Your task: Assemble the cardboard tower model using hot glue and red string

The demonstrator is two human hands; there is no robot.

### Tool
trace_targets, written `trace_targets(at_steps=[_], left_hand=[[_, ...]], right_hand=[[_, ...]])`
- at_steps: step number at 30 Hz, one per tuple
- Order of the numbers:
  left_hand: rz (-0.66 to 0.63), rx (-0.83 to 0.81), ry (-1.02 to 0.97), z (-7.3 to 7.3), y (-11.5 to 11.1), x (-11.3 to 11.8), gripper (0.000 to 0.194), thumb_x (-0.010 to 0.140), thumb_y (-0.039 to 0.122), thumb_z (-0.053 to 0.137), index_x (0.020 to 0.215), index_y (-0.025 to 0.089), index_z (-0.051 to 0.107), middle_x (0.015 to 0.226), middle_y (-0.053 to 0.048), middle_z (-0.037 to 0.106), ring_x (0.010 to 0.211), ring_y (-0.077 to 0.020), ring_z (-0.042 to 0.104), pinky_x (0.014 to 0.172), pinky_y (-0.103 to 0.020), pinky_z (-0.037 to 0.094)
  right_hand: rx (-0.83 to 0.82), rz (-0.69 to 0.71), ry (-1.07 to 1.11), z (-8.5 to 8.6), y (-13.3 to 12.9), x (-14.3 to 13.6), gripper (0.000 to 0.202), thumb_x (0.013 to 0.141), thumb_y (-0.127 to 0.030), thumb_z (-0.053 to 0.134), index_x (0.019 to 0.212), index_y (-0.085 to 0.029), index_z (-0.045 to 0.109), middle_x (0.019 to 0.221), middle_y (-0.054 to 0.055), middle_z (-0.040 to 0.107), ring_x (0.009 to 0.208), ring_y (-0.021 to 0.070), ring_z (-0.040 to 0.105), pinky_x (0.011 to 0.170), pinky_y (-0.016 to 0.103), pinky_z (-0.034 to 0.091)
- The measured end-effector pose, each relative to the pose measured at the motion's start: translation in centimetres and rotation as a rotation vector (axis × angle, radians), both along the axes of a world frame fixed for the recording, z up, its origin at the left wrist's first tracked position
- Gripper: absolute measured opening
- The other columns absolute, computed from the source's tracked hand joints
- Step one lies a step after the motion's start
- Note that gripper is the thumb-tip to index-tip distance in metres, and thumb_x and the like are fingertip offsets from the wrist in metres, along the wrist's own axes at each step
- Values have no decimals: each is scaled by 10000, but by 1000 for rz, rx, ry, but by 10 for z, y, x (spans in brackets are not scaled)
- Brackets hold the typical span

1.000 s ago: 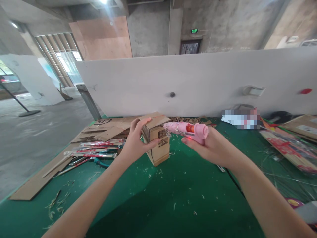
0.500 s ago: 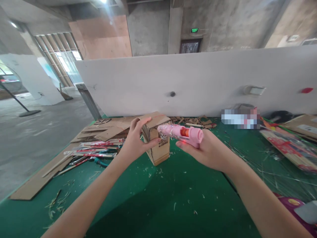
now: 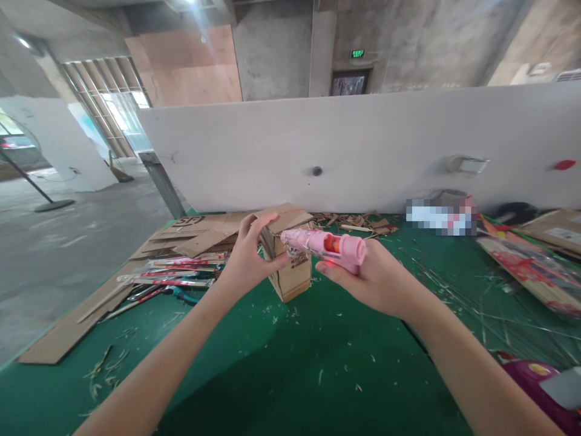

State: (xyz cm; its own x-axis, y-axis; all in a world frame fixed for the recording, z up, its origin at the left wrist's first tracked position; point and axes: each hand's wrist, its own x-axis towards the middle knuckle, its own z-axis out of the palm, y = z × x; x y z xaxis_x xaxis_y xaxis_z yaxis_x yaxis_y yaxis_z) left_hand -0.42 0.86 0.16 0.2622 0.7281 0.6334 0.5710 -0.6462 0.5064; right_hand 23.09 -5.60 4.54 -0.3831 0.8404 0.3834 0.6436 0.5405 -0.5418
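A small cardboard box [image 3: 294,281] stands upright on the green table, a flat cardboard piece forming its top. My left hand [image 3: 249,254] grips it from the left, fingers over the top edge and thumb along the front. In my right hand [image 3: 385,278] is a pink hot glue gun [image 3: 324,244], its small red light glowing. The gun points left, with its nozzle end in front of the box's upper part. Whether the nozzle touches the cardboard is hidden.
Cardboard sheets [image 3: 209,227] and wrapped sticks [image 3: 181,272] lie at the left. Cardboard scraps [image 3: 358,224] are scattered along the white partition [image 3: 272,151]. On the right are packaged sticks [image 3: 526,272], thin strands and a purple object [image 3: 529,378]. Shavings dot the green table [image 3: 290,363].
My right hand has moved the glue gun slightly left across the front of the box. The left hand and the box stay in place.
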Motion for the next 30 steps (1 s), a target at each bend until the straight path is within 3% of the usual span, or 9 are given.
trace_targets(at_steps=[12,30], left_hand=[[-5,-19,3,1,0,1,695,755,332,741,1358,327,395,1365,-95,394,1218,-284,475,883,-416,542],[-14,-23,-18,0,1,0,691,752,366,745,1352,345,402,1364,-92,372,1224,-289,473,902,-436,539]], right_hand=[[20,-15,-4,1,1,2,349,910,-460,518,691,-209,418,634,-32,401,559,101,352,509,268,301],[-27,2,34,3,0,4,331,902,-446,538,689,-207,453,573,-47,384,504,90,323,456,253,278]])
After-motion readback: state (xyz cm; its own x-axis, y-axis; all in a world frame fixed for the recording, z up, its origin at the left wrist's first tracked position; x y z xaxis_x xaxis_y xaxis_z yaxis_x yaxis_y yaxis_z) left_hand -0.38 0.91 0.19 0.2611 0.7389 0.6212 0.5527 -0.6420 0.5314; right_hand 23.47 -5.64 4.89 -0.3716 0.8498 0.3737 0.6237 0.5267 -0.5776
